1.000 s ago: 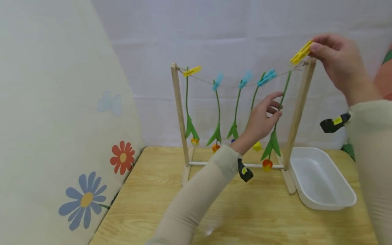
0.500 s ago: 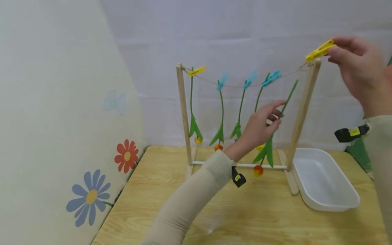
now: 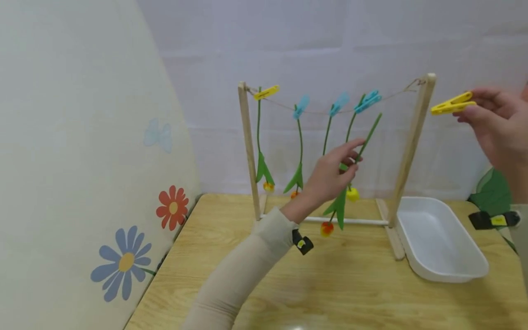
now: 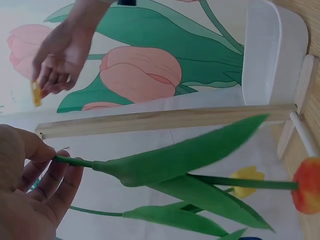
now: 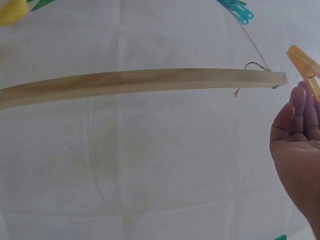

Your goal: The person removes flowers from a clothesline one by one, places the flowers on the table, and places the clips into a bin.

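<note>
My left hand [image 3: 332, 174] pinches the green stem of an artificial tulip [image 4: 170, 157], its red and orange bloom hanging down and its bare stem end tilted up to the right. That stem end stands below the twine line [image 3: 393, 95], apart from it. Out to the right of the wooden frame [image 3: 412, 151], my right hand [image 3: 501, 121] grips a yellow clothespin [image 3: 451, 104] by its handle end. Along the twine, a yellow clothespin [image 3: 266, 92] and several blue clothespins [image 3: 367, 101] hold other upside-down tulips [image 3: 300, 137]; my left hand and forearm hide parts of these.
A white plastic basin [image 3: 443, 243] stands on the wooden table [image 3: 330, 284], right against the frame's right foot. A white rod [image 3: 367, 222] joins the frame's posts low down. Behind hangs a white cloth [image 3: 288, 41]; a flower-painted panel [image 3: 123, 197] is at the left.
My left hand has moved left and down with the tulip, whose stem end has come away from the twine. My right hand has moved right and down with the yellow clothespin.
</note>
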The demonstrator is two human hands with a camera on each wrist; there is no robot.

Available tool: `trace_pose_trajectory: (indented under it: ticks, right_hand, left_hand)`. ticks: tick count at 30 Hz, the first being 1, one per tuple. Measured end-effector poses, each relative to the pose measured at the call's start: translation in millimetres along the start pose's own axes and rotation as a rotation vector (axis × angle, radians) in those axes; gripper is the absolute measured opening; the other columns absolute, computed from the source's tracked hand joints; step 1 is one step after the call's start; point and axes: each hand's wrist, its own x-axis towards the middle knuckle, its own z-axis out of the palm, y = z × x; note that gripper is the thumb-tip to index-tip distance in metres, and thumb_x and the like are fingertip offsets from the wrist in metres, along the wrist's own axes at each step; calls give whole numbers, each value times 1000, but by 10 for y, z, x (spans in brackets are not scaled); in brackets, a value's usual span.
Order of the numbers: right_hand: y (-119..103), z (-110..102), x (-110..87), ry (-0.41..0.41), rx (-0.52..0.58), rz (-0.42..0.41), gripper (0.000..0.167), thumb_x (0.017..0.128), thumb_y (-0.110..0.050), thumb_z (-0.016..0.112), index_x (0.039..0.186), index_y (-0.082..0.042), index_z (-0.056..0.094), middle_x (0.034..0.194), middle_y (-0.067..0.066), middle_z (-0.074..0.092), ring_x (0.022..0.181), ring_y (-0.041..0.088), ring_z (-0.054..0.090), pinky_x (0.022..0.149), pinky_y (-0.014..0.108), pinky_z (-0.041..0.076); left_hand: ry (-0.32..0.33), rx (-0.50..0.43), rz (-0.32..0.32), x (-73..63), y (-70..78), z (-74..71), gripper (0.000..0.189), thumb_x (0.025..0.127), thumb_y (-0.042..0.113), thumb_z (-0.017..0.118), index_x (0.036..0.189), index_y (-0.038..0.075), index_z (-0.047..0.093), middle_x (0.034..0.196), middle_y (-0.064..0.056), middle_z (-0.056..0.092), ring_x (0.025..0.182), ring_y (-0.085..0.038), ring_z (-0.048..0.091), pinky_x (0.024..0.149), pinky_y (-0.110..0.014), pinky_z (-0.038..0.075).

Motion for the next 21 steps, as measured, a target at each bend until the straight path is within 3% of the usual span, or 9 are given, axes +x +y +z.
trace_pose_trajectory:
  ticks: [4, 11, 17, 21]
  right_hand:
    - [125, -149, -218, -12, -2, 20, 25, 97, 16, 51, 118, 7, 62, 107, 11, 69, 91, 17, 64, 82, 16, 54]
    - [347, -398, -651, 16, 21, 124, 30, 98, 16, 48, 122, 3, 60, 111, 8, 66, 93, 14, 67, 84, 15, 54]
    - [520, -488, -968, 93, 7, 232, 28, 99, 11, 51, 122, -2, 61, 112, 5, 66, 93, 12, 67, 83, 14, 54]
    - [601, -526, -1109, 124, 56, 269, 28, 99, 12, 51, 122, -1, 60, 111, 5, 66, 94, 14, 68, 84, 16, 54]
  left_hand:
    - [-56, 44, 11, -71, -19, -104, 51, 97, -5, 59, 147, 3, 49, 112, -14, 69, 93, -20, 69, 69, -12, 53]
    - [-220, 90, -4, -191, -21, -292, 52, 98, -5, 58, 148, 3, 48, 116, -14, 69, 95, -19, 69, 72, -15, 53]
    - [-306, 157, -11, -345, -71, -359, 51, 97, -4, 59, 147, 5, 50, 119, -14, 69, 95, -17, 69, 76, -15, 53]
    - [-361, 196, -2, -442, -133, -371, 51, 97, -2, 60, 147, 8, 52, 119, -10, 69, 96, -14, 67, 79, -16, 53]
